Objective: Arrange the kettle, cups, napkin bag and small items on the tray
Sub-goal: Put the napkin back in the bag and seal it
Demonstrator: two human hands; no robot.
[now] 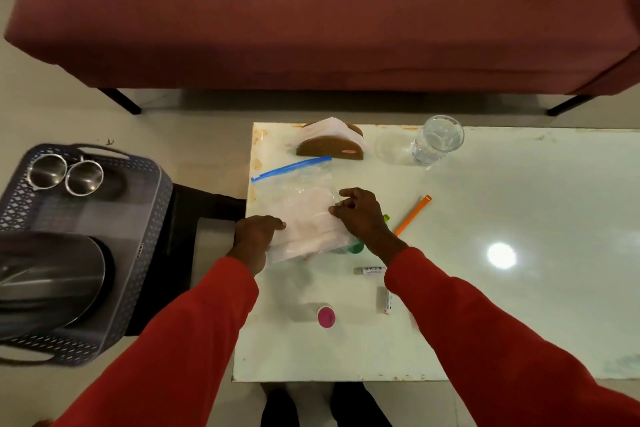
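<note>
napkin bag (298, 204): laid flat on the white table (485, 288), blue zip strip at its far edge
left hand (254, 236): bag's near left corner is held
right hand (360, 211): bag's right side is pinched
tray (20, 208): kettle (52, 277) and two steel cups (65, 174) are held

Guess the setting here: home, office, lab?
Probably a home living room or lounge. A maroon sofa faces a low white table on a tiled floor, and the table holds a napkin holder and a drinking glass. A kettle sits in a tray beside it.
</note>
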